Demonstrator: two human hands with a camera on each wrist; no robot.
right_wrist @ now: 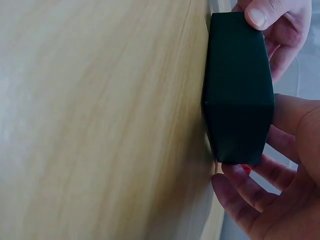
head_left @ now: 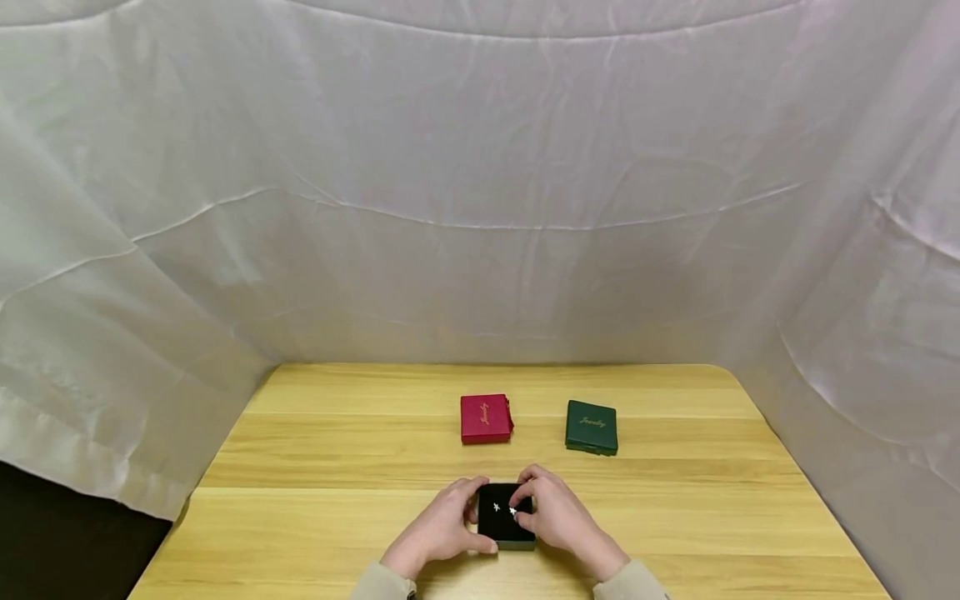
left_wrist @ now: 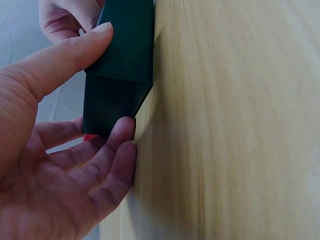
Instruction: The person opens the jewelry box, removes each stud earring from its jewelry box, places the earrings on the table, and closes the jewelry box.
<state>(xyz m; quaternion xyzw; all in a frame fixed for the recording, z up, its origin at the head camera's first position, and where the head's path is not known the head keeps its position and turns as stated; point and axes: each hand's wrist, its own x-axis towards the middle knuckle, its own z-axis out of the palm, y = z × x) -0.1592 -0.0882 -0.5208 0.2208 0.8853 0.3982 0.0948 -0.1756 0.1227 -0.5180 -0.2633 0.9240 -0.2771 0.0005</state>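
A dark green jewelry box (head_left: 516,546) sits lidless near the table's front, its black insert (head_left: 495,527) facing up. On the insert's left half is a small silver star-shaped earring (head_left: 497,507). My left hand (head_left: 447,521) holds the box by its left side, thumb at the near wall and fingers toward the far corner. With thumb and index finger, my right hand (head_left: 551,512) pinches a second star-shaped earring (head_left: 513,511) over the insert's right half. Both wrist views show the green side walls (left_wrist: 120,55) but hide the insert.
Beyond the hands, a closed red jewelry box (head_left: 485,418) lies on the wooden table (head_left: 337,467). To its right is a green jewelry box or lid (head_left: 592,427) with gold lettering. Pale curtains (head_left: 480,275) hang around the table's back and sides.
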